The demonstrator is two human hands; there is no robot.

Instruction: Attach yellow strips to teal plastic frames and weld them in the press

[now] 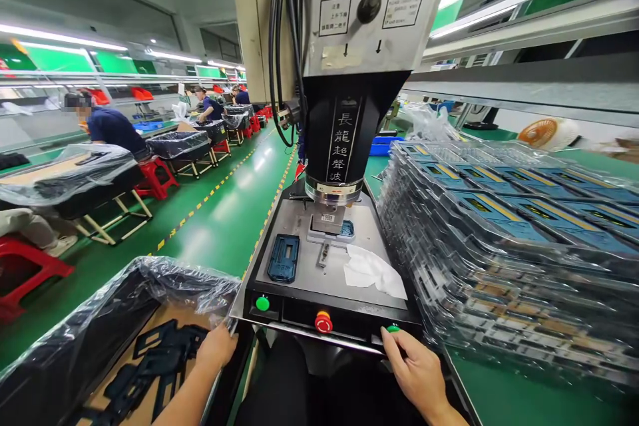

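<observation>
My left hand (218, 345) is at the rim of the plastic-lined bin, beside the machine's front left corner. Its fingers are curled and partly hidden, so what they hold cannot be made out. My right hand (417, 371) rests at the machine's front edge, fingertips at the right green button (393, 329), holding nothing. Under the horn (328, 218) of the ultrasonic press (341, 140) sits a blue plastic part (346, 229) in a light fixture (312, 237), partly covered by the horn. Another dark blue plastic housing (283, 258) lies on the metal plate to the left.
A white cloth (374, 271) lies on the plate. The front panel has a left green button (262, 303) and a red emergency stop (323, 322). Black plastic parts (162, 363) fill the bin (117, 329). Stacked clear trays (449, 246) stand right. Co-workers (112, 123) sit far left.
</observation>
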